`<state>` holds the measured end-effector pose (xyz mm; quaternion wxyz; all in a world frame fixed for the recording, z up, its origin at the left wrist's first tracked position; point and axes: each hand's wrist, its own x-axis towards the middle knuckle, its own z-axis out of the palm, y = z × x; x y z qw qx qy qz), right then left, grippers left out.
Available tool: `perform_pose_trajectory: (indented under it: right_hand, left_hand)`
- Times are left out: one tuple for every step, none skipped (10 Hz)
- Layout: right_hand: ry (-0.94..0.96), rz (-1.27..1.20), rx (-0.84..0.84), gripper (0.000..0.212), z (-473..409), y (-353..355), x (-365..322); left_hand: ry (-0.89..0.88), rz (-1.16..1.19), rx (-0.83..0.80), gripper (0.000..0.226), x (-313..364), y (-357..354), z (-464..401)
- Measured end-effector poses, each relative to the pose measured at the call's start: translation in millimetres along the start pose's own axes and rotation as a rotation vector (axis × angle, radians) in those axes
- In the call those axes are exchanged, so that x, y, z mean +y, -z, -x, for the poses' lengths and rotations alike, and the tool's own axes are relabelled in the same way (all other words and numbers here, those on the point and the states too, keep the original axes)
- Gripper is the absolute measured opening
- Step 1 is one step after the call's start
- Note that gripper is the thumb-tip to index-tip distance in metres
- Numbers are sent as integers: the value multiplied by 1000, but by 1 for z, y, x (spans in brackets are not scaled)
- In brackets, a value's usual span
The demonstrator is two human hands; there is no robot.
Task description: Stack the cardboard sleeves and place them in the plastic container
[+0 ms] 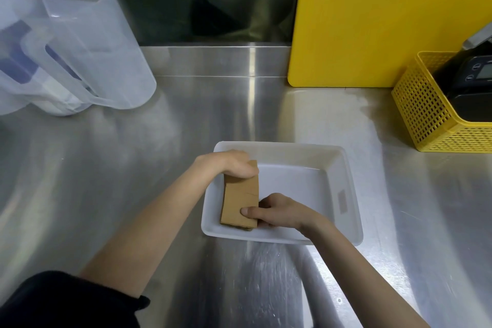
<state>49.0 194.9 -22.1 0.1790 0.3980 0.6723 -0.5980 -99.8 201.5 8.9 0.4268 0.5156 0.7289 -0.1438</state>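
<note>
Head view: sleeve stack [239, 202] partly under both hands, left hand [229, 164], right hand [277, 212].

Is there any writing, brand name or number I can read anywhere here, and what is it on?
None can be read.
Label on the white plastic container's right wall: a greyish patch, too blurred to read.
Black device in the yellow basket: a small screen and round buttons, too small to read.
Cardboard sleeves, yellow board, clear jug: no print visible.
</note>
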Motion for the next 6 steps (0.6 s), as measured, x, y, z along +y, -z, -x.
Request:
perform_pose_trajectory:
  right_hand:
    - [11, -34, 29, 41, 2, 1, 1]
    - [24, -54, 60, 48, 4, 2, 1]
    - [35, -66, 122, 55, 10, 7, 1]
    - [31, -29, 173, 56, 16, 9, 1]
    - [15, 71, 239, 65, 21, 16, 0]
    - [8, 135, 291, 65, 32, 17, -8]
  left_hand:
    - [-28, 12, 15, 38, 1, -1, 4]
    - [-44, 12, 45, 40, 1, -2, 9]
    - [-62, -7, 114, 41, 2, -1, 18]
    - [-81, -22, 153, 47, 2, -1, 25]
    - [-117, -43, 213, 54, 3, 3, 37]
    - [-123, -25, 272, 54, 4, 4, 49]
